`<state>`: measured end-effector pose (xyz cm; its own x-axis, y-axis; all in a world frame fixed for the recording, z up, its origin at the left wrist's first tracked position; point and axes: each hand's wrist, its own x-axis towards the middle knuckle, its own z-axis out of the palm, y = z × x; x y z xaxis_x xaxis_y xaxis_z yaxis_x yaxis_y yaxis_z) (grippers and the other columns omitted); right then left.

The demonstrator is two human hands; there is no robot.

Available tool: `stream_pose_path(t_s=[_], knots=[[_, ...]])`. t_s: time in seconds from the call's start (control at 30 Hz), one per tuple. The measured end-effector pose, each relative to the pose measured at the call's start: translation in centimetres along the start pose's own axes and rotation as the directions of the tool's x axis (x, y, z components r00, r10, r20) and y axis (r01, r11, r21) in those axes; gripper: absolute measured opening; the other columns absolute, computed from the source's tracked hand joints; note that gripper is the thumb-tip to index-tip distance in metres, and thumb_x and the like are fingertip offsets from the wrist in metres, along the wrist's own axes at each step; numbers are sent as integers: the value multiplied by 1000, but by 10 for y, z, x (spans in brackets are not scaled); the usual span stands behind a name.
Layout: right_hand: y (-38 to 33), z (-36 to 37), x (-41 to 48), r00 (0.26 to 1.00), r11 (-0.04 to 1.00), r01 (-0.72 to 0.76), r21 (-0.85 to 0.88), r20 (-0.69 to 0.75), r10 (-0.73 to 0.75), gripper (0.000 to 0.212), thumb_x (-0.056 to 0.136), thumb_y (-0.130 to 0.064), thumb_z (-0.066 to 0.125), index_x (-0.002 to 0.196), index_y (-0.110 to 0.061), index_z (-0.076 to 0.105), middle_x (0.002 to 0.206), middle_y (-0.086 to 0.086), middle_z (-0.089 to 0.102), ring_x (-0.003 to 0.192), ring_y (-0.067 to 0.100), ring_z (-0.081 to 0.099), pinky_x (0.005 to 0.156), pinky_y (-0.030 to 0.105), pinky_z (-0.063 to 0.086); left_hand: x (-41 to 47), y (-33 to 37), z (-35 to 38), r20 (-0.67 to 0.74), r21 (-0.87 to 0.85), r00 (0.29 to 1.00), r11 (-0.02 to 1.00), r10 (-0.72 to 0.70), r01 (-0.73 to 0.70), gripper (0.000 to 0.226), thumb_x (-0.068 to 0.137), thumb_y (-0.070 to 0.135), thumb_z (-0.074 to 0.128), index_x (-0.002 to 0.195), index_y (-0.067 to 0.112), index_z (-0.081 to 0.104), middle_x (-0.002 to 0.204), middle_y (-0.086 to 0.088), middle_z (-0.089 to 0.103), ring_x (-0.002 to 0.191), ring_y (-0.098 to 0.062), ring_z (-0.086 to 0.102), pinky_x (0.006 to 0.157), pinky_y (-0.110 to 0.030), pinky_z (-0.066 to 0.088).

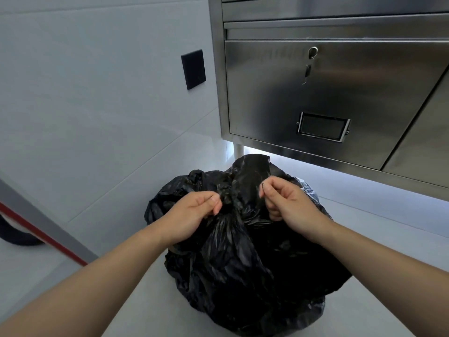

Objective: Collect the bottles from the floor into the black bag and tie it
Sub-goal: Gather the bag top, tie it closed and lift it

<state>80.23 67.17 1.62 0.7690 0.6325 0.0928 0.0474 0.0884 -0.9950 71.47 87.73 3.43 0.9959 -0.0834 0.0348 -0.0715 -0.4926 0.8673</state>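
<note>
Forearms: you are reaching both bare arms in from the bottom corners of the view, meeting over the bag at the centre.
Black bag: the black bag [243, 263] is sitting full and bulging on the pale floor [364, 300], directly below you at six o'clock, its gathered neck rising toward twelve.
Left hand: your left hand [192, 212] is clenching around a bunched flap of plastic at about ten o'clock of the bag's neck, thumb and fingers pinching it tight.
Right hand: your right hand [284, 200] is gripping the opposite flap at about two o'clock, fingers curled around the plastic.
Knot: between your two fists the plastic is twisting into a small wad [227, 193]; whether a knot is already closing there, you cannot tell from this angle.
Bottles: none are showing on the visible floor; judging by the bag's swollen shape, the collecting is looking finished, though the contents are hidden.
Remaining: the tying appears to be the step in hand, with the flaps yet to be pulled snug.
Beyond the bag: a steel cabinet [328, 98] with a lock and a label holder is standing at one o'clock, light glowing under it.
Far left: a black wall plate [193, 69] is sitting on the white wall at eleven o'clock.
</note>
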Motion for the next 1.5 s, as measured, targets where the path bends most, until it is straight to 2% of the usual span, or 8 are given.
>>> stream_pose_path(t_s=[0.17, 0.4, 0.53, 0.73, 0.87, 1.13, 1.33, 1.5], knots=[[1, -20, -3, 993, 991, 0, -135, -118, -16, 27, 99, -16, 36, 76, -12, 50, 49, -9, 30, 45, 9, 22, 43, 18, 22, -4, -14, -20, -76, -10, 995, 998, -68, 67, 36, 91, 39, 36, 60, 28, 49, 53, 12, 36, 49, -7, 32, 52, -21, 28], [-22, 2, 1, 996, 996, 50, -76, -74, -55, 31, 100, -27, 35, 84, -16, 59, 52, -10, 33, 46, 7, 24, 44, 18, 23, 12, 2, 2, -188, -113, 982, 994, -17, -5, 41, 100, 26, 35, 66, 30, 59, 66, 20, 56, 69, 3, 51, 75, -16, 44], [-19, 8, 1, 995, 994, 8, -108, -103, -19, 21, 98, -20, 40, 86, -13, 56, 53, -9, 35, 45, 7, 26, 46, 21, 23, 15, 0, 14, -134, -106, 988, 993, -70, 56, 31, 96, 27, 36, 87, 36, 64, 67, 30, 54, 75, 6, 51, 87, -27, 45], [-4, 6, 1, 991, 983, -19, -180, -137, -7, 11, 98, -11, 38, 96, -9, 49, 64, -5, 49, 54, 7, 44, 61, 19, 40, 12, -15, 8, -48, 13, 996, 997, -69, 70, 41, 98, 6, 32, 106, 36, 60, 92, 16, 60, 93, 0, 56, 92, -18, 41], [2, 5, -2, 992, 978, 6, -210, -122, -32, 18, 98, -12, 39, 96, -12, 57, 71, -1, 60, 64, 9, 55, 68, 17, 46, 8, -20, 5, -69, 19, 994, 996, -85, 86, 39, 98, 9, 37, 95, 36, 65, 107, 14, 65, 97, 3, 62, 83, -6, 41], [9, 14, -4, 988, 976, 45, -212, -136, -75, 23, 97, -15, 43, 98, -22, 65, 57, -10, 49, 57, 6, 46, 61, 17, 42, 8, -22, 7, -129, 51, 987, 993, -99, 106, 23, 99, 23, 38, 115, 32, 52, 72, 12, 63, 76, -1, 57, 74, -10, 39], [10, 20, -5, 981, 981, -31, -190, -194, -6, 24, 97, -25, 42, 77, -16, 51, 57, -10, 46, 59, 19, 37, 61, 33, 34, 7, -17, 16, -148, -98, 982, 990, -119, 105, 11, 95, 20, 49, 89, 13, 52, 79, 9, 73, 71, -2, 63, 67, -8, 42], [7, 23, -6, 973, 993, -39, -108, -231, 13, 24, 95, -23, 46, 74, -18, 56, 63, -7, 50, 60, 10, 42, 60, 17, 38, 9, -10, 19, -212, -267, 970, 962, -120, 61, 12, 93, 14, 53, 81, 17, 56, 82, -1, 72, 71, -1, 64, 59, -7, 43]])
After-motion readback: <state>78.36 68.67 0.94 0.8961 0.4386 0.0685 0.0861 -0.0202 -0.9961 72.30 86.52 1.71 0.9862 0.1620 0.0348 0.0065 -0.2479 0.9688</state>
